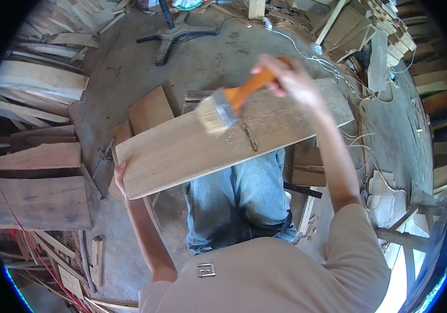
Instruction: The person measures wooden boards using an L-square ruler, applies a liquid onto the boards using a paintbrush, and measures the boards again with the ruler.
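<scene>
A long wooden board lies slanted across my knees, its right end farther from me. My left hand grips the board's left end, thumb on top and the other fingers hidden beneath. In my right hand is a paintbrush, held by its orange handle above the board. Its pale bristles point down to the left, over the middle of the board; whether they touch the surface I cannot tell. The right hand is somewhat blurred. A dark crack shows in the wood near the bristles.
Planks are stacked along the left side. Beyond the board stands a dark chair base on the concrete floor. A white cable winds over the floor at right, near wood scraps. Loose wood pieces lie under the board's far edge.
</scene>
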Demonstrator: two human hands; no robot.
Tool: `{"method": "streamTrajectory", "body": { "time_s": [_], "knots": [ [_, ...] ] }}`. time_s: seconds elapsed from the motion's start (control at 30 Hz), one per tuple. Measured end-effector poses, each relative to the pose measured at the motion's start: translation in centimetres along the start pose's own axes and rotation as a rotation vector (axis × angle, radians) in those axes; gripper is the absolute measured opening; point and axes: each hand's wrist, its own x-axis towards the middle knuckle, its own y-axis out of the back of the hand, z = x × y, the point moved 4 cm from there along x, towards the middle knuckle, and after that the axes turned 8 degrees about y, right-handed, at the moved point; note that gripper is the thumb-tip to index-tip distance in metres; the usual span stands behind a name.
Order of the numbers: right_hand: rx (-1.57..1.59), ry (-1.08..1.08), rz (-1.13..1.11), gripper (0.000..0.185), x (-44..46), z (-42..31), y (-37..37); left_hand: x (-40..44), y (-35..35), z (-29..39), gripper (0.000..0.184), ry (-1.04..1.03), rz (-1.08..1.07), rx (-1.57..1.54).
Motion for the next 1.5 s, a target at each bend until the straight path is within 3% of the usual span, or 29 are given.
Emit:
{"method": "streamTrajectory", "body": {
  "time_s": [0.1, 0.2, 0.23, 0.3, 0.37, 0.4, 0.47, 0.53, 0.57, 0.6, 0.63, 0.7, 0.73, 0.8, 0.83, 0.9, 1.03, 1.13, 1.27, 1.33, 1.4, 1.43, 1.5],
  "knots": [
    [-0.224, 0.024, 0.312, 0.034, -3.5, 0.8, 8.6, 0.6, 1.3, 0.2, 0.052, -0.004, -0.057, -0.041],
    [-0.201, -0.079, 0.642, 0.032, -7.3, 3.2, 18.6, 0.6, 1.6, 0.9, 0.053, -0.016, -0.077, -0.018],
    [-0.200, -0.073, 0.749, 0.031, -8.9, 3.4, 21.1, 0.8, 2.3, 1.2, 0.055, 0.040, -0.177, -0.030],
    [-0.177, -0.145, 0.827, 0.033, -12.2, 4.4, 26.1, 0.3, 1.3, 1.7, 0.056, 0.072, -0.158, 0.001],
    [-1.021, -0.094, 0.972, 0.037, -15.2, 6.3, 30.1, -0.2, 1.2, 1.5, 0.057, 0.097, -0.145, 0.032],
    [-1.440, -0.315, 0.944, 0.041, -16.4, 7.6, 29.4, -0.6, 2.1, 1.7, 0.057, 0.009, -0.035, 0.090],
    [-1.385, -0.503, 0.805, 0.037, -19.4, 10.8, 26.2, -1.0, 3.0, 2.1, 0.059, -0.182, 0.146, 0.203],
    [-1.043, -0.539, 0.608, 0.038, -23.9, 19.3, 26.1, -1.3, 2.2, 1.8, 0.061, -0.108, -0.024, 0.110],
    [-0.631, -0.780, 0.546, 0.031, -25.2, 20.8, 23.0, -1.3, 1.8, 2.0, 0.062, -0.059, -0.164, 0.072],
    [-0.513, -0.839, 0.482, 0.029, -26.7, 22.4, 20.5, -1.3, 2.3, 2.2, 0.062, -0.050, -0.171, 0.078],
    [-0.289, -0.805, 0.474, 0.033, -27.2, 21.9, 17.1, -1.1, 3.2, 2.4, 0.063, -0.050, -0.118, 0.088],
    [-0.131, -0.857, 0.529, 0.030, -29.2, 24.5, 14.0, -0.8, 3.3, 2.5, 0.063, -0.043, -0.083, 0.106],
    [0.043, -0.834, 0.636, 0.027, -29.7, 24.8, 12.7, -0.8, 2.5, 2.4, 0.064, -0.057, -0.078, 0.125],
    [0.345, -0.743, 0.764, 0.019, -30.6, 26.3, 11.9, -0.9, 1.5, 2.2, 0.065, -0.097, -0.066, 0.147],
    [0.347, -0.739, 0.771, 0.019, -30.8, 26.8, 12.4, -0.8, 1.9, 2.3, 0.065, -0.095, -0.073, 0.148],
    [0.561, -0.521, 0.889, 0.017, -30.7, 27.2, 13.5, -0.6, 2.9, 2.4, 0.066, -0.043, -0.201, 0.083],
    [0.555, -0.377, 0.973, 0.021, -29.3, 27.1, 17.7, -0.8, 2.7, 2.3, 0.066, -0.020, -0.269, 0.028],
    [0.484, -0.303, 0.929, 0.020, -26.7, 26.5, 19.8, -1.6, 2.2, 2.1, 0.066, -0.071, -0.090, 0.095],
    [0.476, -0.361, 0.900, 0.019, -23.9, 29.0, 21.5, -1.8, 4.6, 3.0, 0.065, -0.050, -0.120, 0.084],
    [0.458, -0.515, 0.970, 0.016, -23.1, 31.7, 21.8, -2.0, 4.9, 3.1, 0.065, -0.008, -0.178, 0.050],
    [0.416, -0.602, 0.955, 0.014, -22.7, 34.5, 22.3, -2.3, 5.9, 3.7, 0.065, -0.163, 0.075, 0.177],
    [0.420, -0.600, 0.963, 0.014, -22.7, 35.6, 22.7, -2.2, 5.6, 3.7, 0.064, -0.111, 0.021, 0.178],
    [0.516, -0.557, 1.134, 0.016, -22.5, 36.3, 22.1, -2.3, 4.4, 3.7, 0.064, -0.073, -0.035, 0.158]
  ]
}}
